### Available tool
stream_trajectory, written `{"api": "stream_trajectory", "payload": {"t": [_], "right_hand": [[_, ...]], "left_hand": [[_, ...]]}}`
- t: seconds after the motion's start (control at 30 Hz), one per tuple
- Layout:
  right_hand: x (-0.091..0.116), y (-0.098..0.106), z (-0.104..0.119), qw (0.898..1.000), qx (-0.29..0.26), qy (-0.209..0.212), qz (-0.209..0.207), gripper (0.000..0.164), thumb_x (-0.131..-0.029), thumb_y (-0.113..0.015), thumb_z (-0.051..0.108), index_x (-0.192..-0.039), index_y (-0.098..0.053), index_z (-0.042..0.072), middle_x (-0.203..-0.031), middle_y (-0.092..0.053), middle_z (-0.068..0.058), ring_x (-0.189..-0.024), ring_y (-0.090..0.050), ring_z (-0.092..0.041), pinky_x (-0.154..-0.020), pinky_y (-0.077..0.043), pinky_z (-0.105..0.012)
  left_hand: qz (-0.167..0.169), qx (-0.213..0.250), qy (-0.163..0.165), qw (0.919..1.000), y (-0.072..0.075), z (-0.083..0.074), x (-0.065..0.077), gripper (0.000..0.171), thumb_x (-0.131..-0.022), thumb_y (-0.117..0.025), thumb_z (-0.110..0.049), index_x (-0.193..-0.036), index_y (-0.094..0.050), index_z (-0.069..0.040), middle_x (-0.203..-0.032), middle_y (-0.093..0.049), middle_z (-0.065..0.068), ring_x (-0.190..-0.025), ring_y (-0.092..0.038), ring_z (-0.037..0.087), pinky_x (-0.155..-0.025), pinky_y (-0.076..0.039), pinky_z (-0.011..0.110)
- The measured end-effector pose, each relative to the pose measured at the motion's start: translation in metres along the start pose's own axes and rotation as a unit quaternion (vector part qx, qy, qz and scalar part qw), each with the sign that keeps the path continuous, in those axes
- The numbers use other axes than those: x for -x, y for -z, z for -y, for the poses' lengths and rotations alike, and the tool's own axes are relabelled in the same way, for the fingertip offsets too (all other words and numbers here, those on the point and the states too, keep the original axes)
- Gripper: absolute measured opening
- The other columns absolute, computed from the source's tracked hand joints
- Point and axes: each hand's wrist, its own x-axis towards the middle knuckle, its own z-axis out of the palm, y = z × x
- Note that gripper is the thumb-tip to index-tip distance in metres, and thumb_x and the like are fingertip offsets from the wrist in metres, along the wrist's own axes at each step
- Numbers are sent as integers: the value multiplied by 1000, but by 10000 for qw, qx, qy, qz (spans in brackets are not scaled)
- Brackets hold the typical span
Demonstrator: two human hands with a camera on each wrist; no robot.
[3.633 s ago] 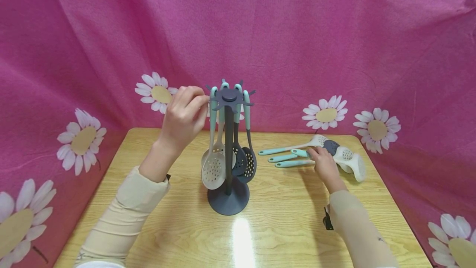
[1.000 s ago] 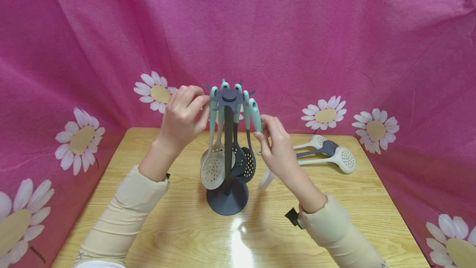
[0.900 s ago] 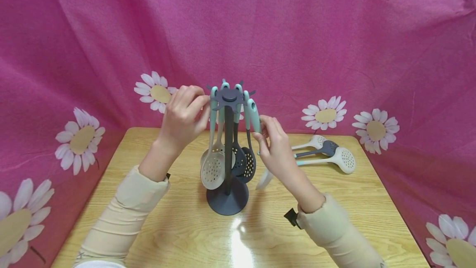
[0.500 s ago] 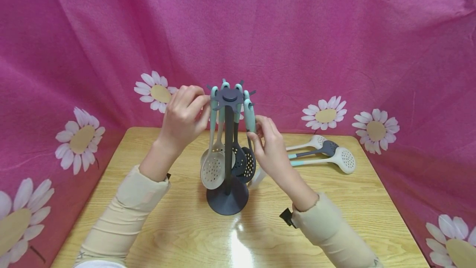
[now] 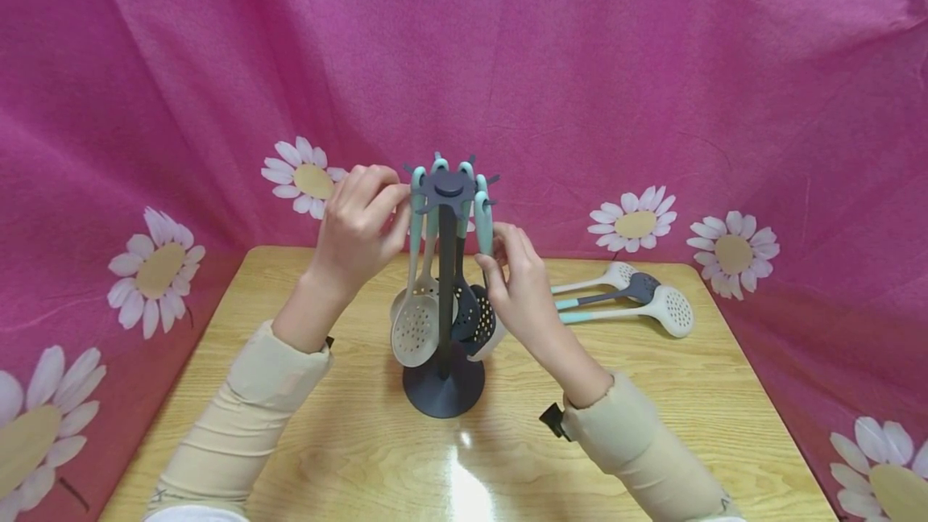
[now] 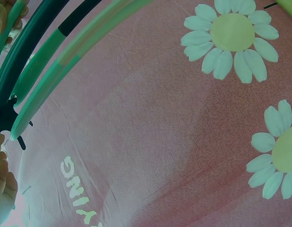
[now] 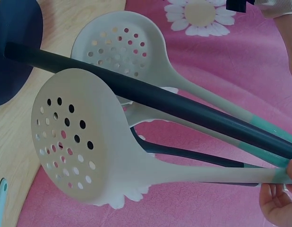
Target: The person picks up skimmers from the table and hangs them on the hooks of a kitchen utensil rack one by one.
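Note:
A dark utensil rack (image 5: 444, 393) with a hooked top stands upright on its round base. My left hand (image 5: 362, 212) pinches the rack's top at its left side. In the head view, my right hand (image 5: 524, 284) pinches the mint handle of a white skimmer (image 5: 483, 224), its handle hole at the front-right hook. Up close in the right wrist view, its white perforated head (image 7: 73, 137) hangs beside the dark pole. Several other utensils hang around the rack, including a beige skimmer (image 5: 416, 333) and a dark slotted spoon (image 5: 482, 321).
Three utensils lie on the wooden table (image 5: 348, 457) to the right: a white skimmer (image 5: 674, 311), a dark perforated one (image 5: 641, 288) and another white one (image 5: 616, 274). A pink cloth (image 5: 544, 63) with daisies surrounds the table.
My right hand picked the white skimmer from the pile on the right and brought it to the rack, then moved slightly left, bringing its handle onto the hook. The left hand stayed put.

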Motion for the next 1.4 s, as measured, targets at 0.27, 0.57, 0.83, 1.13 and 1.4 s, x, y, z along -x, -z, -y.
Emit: {"api": "stream_trajectory", "payload": {"t": [0.27,0.57,0.83,1.13,1.4], "right_hand": [[-2,2,-1,9995,-319,20,5,24,-81,-63,-2,-103,-54,-3,-81,-57,-11,-71,-59,-17,-67,-50,-27],[-2,6,-3,9967,-791,-124,133,26,-80,-65,-1,-105,-55,-2,-83,-60,-11,-73,-60,-17,-68,-51,-28],[-2,8,-16,9917,-1225,284,257,31,-80,-64,-3,-109,-53,-7,-86,-60,-16,-76,-61,-25,-71,-51,-36],[0,-2,-79,9931,-600,750,-672,14,-88,-54,0,-100,-55,-6,-86,-57,-16,-80,-55,-23,-73,-46,-26],[36,-9,-163,9926,1195,-87,188,26,-86,-59,3,-110,-54,-6,-105,-54,-20,-99,-50,-35,-92,-39,-44]], "left_hand": [[-23,3,33,10000,-1,0,0,3,-74,-60,8,-77,-61,8,-78,-55,16,-65,-47,29,-55,-39,36],[-39,-7,45,10000,-1,0,1,3,-75,-59,6,-77,-61,8,-79,-55,16,-65,-47,29,-55,-39,36],[-14,-3,66,10000,-1,0,1,4,-76,-60,5,-77,-62,8,-79,-55,16,-66,-48,29,-55,-40,36],[-121,-13,54,9999,-1,1,1,6,-71,-63,9,-77,-61,8,-79,-54,15,-66,-48,29,-56,-40,36],[-67,-1,62,10000,-1,2,2,4,-73,-61,9,-77,-62,8,-78,-55,16,-66,-48,29,-56,-41,36]]}}
